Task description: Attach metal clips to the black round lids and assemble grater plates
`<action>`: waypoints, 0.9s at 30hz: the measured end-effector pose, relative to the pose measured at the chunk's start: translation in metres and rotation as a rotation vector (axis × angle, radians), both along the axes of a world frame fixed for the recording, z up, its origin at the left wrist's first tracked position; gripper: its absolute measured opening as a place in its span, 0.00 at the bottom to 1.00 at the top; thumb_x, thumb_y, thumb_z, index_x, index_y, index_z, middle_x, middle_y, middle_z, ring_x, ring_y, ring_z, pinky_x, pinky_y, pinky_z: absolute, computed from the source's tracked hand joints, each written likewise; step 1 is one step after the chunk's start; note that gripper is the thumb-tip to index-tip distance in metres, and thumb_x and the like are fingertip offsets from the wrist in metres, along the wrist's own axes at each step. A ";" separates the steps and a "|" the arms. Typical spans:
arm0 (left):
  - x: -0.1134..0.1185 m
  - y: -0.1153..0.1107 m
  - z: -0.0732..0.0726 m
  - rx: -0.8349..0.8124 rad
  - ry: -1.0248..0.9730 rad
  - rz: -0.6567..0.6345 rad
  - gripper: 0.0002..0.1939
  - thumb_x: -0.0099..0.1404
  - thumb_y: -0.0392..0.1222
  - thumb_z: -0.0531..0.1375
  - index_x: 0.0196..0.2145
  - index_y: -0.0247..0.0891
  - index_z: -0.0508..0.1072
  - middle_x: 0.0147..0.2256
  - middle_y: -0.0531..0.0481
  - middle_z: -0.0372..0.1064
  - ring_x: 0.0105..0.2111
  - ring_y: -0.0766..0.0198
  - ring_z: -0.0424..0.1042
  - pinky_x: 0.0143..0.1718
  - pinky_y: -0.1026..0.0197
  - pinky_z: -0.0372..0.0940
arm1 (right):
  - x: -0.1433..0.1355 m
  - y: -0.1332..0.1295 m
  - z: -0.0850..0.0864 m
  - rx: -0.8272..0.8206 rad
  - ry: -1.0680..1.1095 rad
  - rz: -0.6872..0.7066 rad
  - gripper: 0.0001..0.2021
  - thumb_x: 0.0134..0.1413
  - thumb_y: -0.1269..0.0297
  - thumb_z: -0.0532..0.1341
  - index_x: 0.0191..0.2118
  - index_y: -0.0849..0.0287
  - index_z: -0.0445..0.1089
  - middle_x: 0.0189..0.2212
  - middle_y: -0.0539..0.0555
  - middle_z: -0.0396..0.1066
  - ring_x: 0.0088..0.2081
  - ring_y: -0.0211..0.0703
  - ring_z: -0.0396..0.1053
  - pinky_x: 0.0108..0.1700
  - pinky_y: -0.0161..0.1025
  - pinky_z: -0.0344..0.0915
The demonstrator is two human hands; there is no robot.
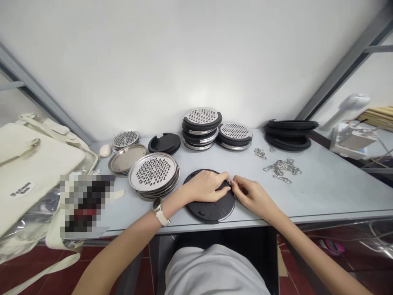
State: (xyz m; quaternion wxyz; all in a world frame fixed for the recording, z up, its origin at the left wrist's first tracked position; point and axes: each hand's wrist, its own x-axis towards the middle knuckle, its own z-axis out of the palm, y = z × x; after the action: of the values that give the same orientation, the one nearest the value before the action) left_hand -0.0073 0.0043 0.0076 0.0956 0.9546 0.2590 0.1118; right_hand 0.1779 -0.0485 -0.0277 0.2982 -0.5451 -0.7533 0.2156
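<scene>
Head camera: a grey tabletop runs along a white wall at twelve o'clock, the clock being centred on the round black disc near the table's front edge. A cream bag sits between nine and ten o'clock. The disc lies flat, a thin silvery edge showing at its four o'clock rim. Near ten is a stack of steel grater discs; at two, a pile of black holders. A tall stack of grater discs in black holders stands at twelve, a shorter stack just beside it at one, and a single black holder at eleven. The left hand rests across the disc, fingers bent; whether it grips anything, I cannot tell. The right hand is closed at its fingertips, pinching a small shiny piece at the disc's two o'clock rim. A heap of metal clips lies between two and three. The shiny piece is partly hidden by the fingers.
</scene>
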 end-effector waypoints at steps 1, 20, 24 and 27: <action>0.000 0.000 0.000 0.004 -0.006 -0.004 0.07 0.66 0.45 0.52 0.36 0.39 0.62 0.21 0.56 0.64 0.23 0.64 0.67 0.24 0.64 0.54 | 0.000 0.000 0.000 0.002 -0.001 -0.001 0.15 0.62 0.60 0.49 0.24 0.56 0.53 0.17 0.44 0.53 0.20 0.35 0.53 0.24 0.32 0.51; 0.000 -0.001 0.000 0.003 -0.013 0.002 0.08 0.67 0.39 0.49 0.43 0.41 0.62 0.22 0.57 0.65 0.24 0.63 0.70 0.26 0.63 0.57 | 0.005 0.001 0.000 0.018 0.109 -0.080 0.16 0.63 0.60 0.48 0.24 0.56 0.50 0.18 0.44 0.49 0.22 0.35 0.51 0.26 0.33 0.51; 0.002 -0.003 -0.002 0.049 -0.022 0.160 0.11 0.63 0.45 0.53 0.43 0.40 0.61 0.25 0.55 0.69 0.27 0.59 0.72 0.27 0.61 0.59 | 0.004 0.002 0.000 -0.001 0.114 -0.080 0.16 0.64 0.59 0.48 0.24 0.56 0.51 0.18 0.44 0.51 0.22 0.36 0.53 0.27 0.33 0.52; 0.003 -0.003 -0.002 0.087 0.006 0.221 0.10 0.62 0.49 0.54 0.36 0.41 0.63 0.29 0.52 0.72 0.29 0.57 0.73 0.28 0.60 0.60 | 0.003 0.001 0.001 0.000 0.131 -0.080 0.16 0.64 0.57 0.48 0.26 0.56 0.53 0.19 0.44 0.52 0.23 0.36 0.54 0.27 0.33 0.54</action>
State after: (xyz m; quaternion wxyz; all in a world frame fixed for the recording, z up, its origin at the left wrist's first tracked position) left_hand -0.0046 0.0008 0.0058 0.0403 0.9238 0.3580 0.1298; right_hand 0.1814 -0.0472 -0.0266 0.3553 -0.5595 -0.7097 0.2388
